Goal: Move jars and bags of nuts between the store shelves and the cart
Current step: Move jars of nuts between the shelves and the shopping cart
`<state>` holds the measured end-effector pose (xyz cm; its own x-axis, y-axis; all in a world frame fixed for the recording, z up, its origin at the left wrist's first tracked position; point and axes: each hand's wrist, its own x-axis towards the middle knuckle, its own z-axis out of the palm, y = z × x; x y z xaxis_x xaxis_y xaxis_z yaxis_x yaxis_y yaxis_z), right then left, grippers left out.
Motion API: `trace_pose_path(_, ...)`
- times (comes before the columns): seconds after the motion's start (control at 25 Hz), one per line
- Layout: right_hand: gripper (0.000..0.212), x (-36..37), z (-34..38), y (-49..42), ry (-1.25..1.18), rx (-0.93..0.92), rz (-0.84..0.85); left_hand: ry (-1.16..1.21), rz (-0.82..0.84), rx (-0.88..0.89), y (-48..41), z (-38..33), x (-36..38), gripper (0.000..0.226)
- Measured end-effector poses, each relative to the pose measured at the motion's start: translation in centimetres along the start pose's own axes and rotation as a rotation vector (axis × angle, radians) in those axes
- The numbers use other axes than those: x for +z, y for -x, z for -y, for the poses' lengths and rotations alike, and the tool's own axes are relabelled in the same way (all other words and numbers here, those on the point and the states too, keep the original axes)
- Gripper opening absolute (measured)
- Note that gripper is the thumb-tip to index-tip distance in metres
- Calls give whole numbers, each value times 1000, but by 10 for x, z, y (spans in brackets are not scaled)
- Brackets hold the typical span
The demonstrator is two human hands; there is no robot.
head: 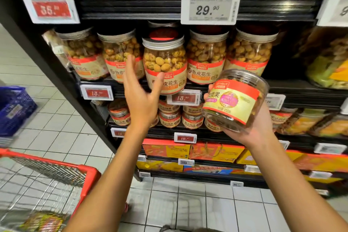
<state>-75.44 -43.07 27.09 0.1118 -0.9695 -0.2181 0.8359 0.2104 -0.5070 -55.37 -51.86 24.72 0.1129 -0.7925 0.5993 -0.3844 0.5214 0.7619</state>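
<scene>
Shopper's left hand (140,98) reaches, fingers (130,64) spread and holding nothing, toward a tall clear jar of coated peanuts with a silver lid (164,62), which juts forward of its row on the black store shelf (293,84), apparently the next pick. The right hand (250,130) cradles a squat clear plastic tub of nuts with a red-and-cream label (235,100) from below, fingers curled round it and tilted, label up. A red-rimmed wire cart (82,171) waits at lower left, likely the tub's destination.
</scene>
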Motion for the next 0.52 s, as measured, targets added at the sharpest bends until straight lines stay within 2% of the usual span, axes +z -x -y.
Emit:
trace_pose_path(0.04,41,2,2,-5,-6,-1,-1,-127,-77,172,15,2,-1,66)
trace_pose_path(0.08,35,2,3,-10,-16,-1,-2,-260,-67,360,29,7,0,54)
trace_pose_path(0.16,32,4,5,-16,-17,-2,-4,-488,96,597,45,19,5,46)
trace_pose_path(0.28,34,2,4,-17,7,-18,15,-588,221,569,41,25,11,51)
trace_pose_path(0.44,37,-6,-2,-13,39,-40,-82,-585,278,487,21,21,8,50)
trace_pose_path(0.52,41,-9,-5,-11,78,-33,-120,-515,237,414,21,12,5,43)
